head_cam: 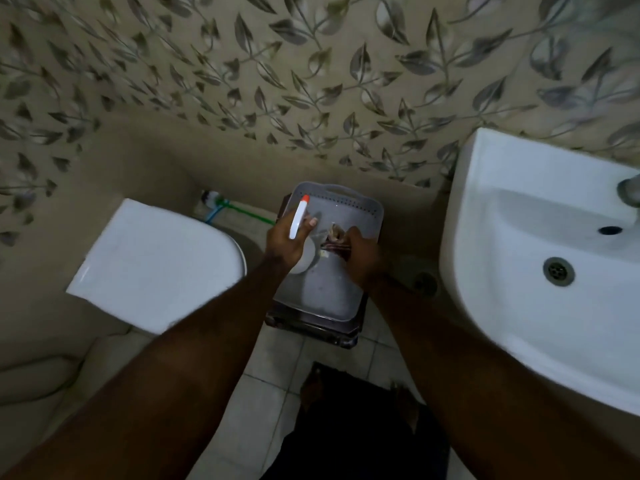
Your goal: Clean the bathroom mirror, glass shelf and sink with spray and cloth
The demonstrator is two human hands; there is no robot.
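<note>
My left hand (pixel 285 242) is shut around a white spray bottle (pixel 298 220) with an orange nozzle tip, held over a grey plastic basket (pixel 346 202). My right hand (pixel 360 252) grips a crumpled brownish cloth (pixel 335 237) inside the same basket. The white sink (pixel 540 271) hangs on the wall at the right, with its drain and the edge of a metal tap (pixel 628 190) showing. The mirror and glass shelf are out of view.
The basket rests on a dark stool (pixel 311 327) between the sink and a white toilet cistern (pixel 152 261) at the left. A green-handled toilet brush (pixel 239 207) lies by the leaf-patterned wall. My feet stand on pale floor tiles (pixel 273 358).
</note>
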